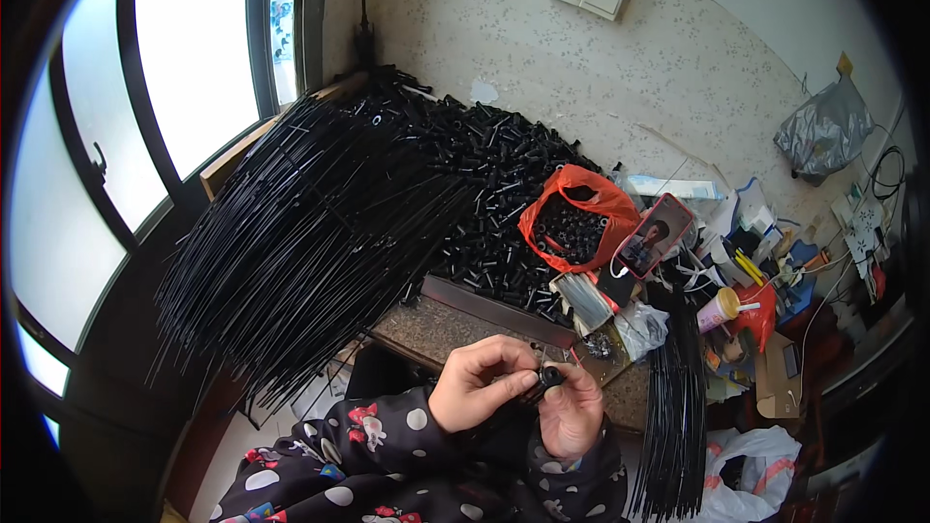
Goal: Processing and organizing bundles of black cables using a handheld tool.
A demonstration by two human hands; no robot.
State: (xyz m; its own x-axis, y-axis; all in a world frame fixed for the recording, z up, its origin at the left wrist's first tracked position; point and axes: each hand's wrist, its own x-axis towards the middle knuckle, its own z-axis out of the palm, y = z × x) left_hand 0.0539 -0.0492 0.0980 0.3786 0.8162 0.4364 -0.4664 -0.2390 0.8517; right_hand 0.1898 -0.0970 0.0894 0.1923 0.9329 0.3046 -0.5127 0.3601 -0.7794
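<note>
In front of my body, my two hands meet over the near edge of the table. A small black cylindrical plastic piece with a round end is pinched between the thumb and finger of my right hand. My left hand is closed in a pinch right beside that piece. Whatever its fingertips hold is too small to make out. Beyond my hands lies a dark straight bar along the front of a big heap of short black tubular parts.
A large bundle of long black rods or cables covers the left side. An orange-red bag holds small dark parts. A phone leans beside it. More black strands hang at right, near a drink cup and a white bag.
</note>
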